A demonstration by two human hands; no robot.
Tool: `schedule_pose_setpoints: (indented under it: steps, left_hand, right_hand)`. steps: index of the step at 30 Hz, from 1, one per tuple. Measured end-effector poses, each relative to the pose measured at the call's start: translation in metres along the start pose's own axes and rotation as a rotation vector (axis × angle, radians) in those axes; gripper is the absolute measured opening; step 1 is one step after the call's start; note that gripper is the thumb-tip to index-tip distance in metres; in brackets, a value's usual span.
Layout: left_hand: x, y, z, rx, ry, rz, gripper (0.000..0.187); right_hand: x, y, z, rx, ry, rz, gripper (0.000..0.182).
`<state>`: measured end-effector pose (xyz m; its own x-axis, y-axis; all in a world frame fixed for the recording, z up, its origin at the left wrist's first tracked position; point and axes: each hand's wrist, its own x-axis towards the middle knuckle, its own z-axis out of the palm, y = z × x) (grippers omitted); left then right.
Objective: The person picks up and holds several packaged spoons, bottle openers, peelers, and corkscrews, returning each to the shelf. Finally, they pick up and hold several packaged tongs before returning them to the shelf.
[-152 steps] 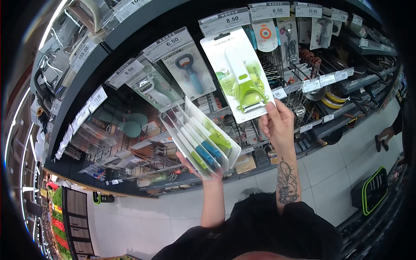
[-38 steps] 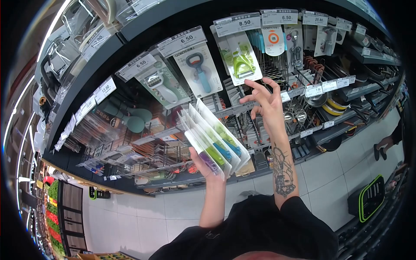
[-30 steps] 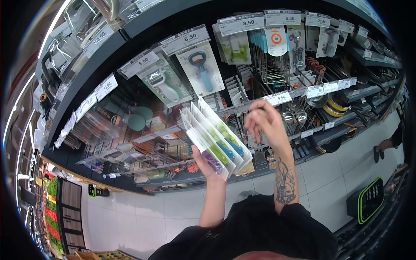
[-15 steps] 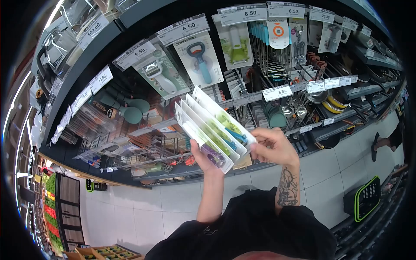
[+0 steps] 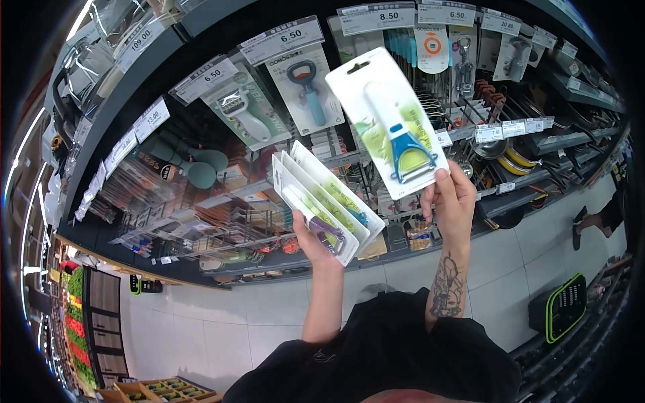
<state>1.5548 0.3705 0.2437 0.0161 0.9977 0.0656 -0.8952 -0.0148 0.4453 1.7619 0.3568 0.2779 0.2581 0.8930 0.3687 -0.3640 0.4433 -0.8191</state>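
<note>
My right hand (image 5: pixel 451 201) pinches the lower corner of a carded vegetable peeler (image 5: pixel 392 127), a blue and white Y-shaped one on a white and green card. This card is tilted and raised in front of the shelf hooks. Lower and to the left, my left hand (image 5: pixel 316 242) grips several more peeler packs (image 5: pixel 329 208) fanned side by side, the front one with a purple peeler. My left fingers are hidden behind the packs; the thumb shows at their left edge. Behind them hang a carded blue bottle opener (image 5: pixel 307 91) and a carded white peeler (image 5: pixel 243 114).
Price tags (image 5: pixel 285 39) line the rack's upper edge. Green spatulas (image 5: pixel 201 174) hang at left, pans (image 5: pixel 521 160) at right. A black basket with a green rim (image 5: pixel 566 309) stands on the tiled floor (image 5: pixel 497 295). Another person's leg (image 5: pixel 591 220) shows at far right.
My right hand has drawn one blue peeler pack out of the bundle and lifted it up and to the right. My left hand stays nearly in place with the other packs.
</note>
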Motion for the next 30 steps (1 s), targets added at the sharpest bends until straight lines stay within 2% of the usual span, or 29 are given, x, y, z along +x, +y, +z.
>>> schedule_pose_setpoints:
  steps: [6,8,14,30]
  left_hand:
    - [0.000,-0.004,0.003,0.022,0.023,0.007,0.079]
    - [-0.002,-0.003,0.009,0.014,-0.050,-0.007,0.078]
    - [-0.005,-0.001,0.015,0.029,-0.088,-0.036,0.077]
    - [-0.009,-0.001,0.015,0.026,-0.120,-0.080,0.080]
  right_hand:
    - [0.008,0.006,0.002,0.100,0.055,-0.017,0.030]
    - [0.013,0.009,0.003,0.163,0.048,-0.025,0.029]
    - [0.027,0.018,0.012,0.257,0.035,-0.014,0.027]
    - [0.043,0.018,0.022,0.246,0.087,-0.031,0.025]
